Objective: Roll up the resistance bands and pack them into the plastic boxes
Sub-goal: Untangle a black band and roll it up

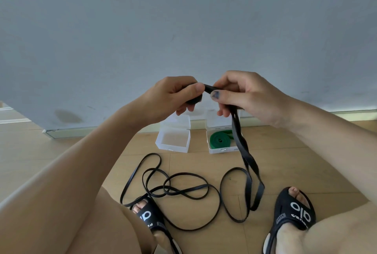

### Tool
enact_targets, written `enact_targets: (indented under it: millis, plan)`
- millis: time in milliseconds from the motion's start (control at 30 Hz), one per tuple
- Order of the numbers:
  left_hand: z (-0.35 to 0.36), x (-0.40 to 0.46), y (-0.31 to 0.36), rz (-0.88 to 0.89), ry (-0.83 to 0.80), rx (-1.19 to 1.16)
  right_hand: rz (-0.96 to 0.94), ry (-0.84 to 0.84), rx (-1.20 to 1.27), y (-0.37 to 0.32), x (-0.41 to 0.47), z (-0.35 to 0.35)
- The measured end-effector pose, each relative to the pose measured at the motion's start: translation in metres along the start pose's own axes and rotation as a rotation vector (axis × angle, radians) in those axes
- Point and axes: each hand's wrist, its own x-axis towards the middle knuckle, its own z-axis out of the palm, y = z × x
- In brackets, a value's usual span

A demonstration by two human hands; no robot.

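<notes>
My left hand point(173, 95) grips a small rolled coil at the start of a black resistance band point(247, 160). My right hand point(242, 94) pinches the same band just beside the coil, and the band hangs down from it, twisted, to the floor. More black band point(175, 190) lies in tangled loops on the floor between my feet. Against the wall stand two clear plastic boxes with lids open: the left box point(173, 141) holds nothing, the right box point(221, 150) holds a rolled green band point(219, 140).
A grey wall point(183, 29) rises right behind the boxes. The floor is light wood point(295, 162). My feet in black slides point(293, 211) sit at the bottom, the left slide point(150, 216) lying on part of the black loops.
</notes>
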Motion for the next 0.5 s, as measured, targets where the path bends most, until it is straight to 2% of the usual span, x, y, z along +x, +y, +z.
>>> enact_targets:
  millis: [133, 300, 400, 500]
  plan:
    - [0.001, 0.002, 0.001, 0.039, 0.044, -0.003, 0.112, 0.010, 0.339, 0.000, 0.002, 0.013]
    - [0.003, 0.002, 0.000, 0.101, 0.117, 0.030, 0.257, -0.030, 0.557, -0.003, 0.003, 0.019]
    - [0.008, 0.001, 0.004, 0.162, 0.147, 0.054, 0.260, -0.140, 0.587, -0.002, 0.004, 0.025]
    - [0.010, -0.001, 0.008, 0.199, 0.158, 0.054, 0.232, -0.237, 0.730, -0.003, 0.003, 0.026]
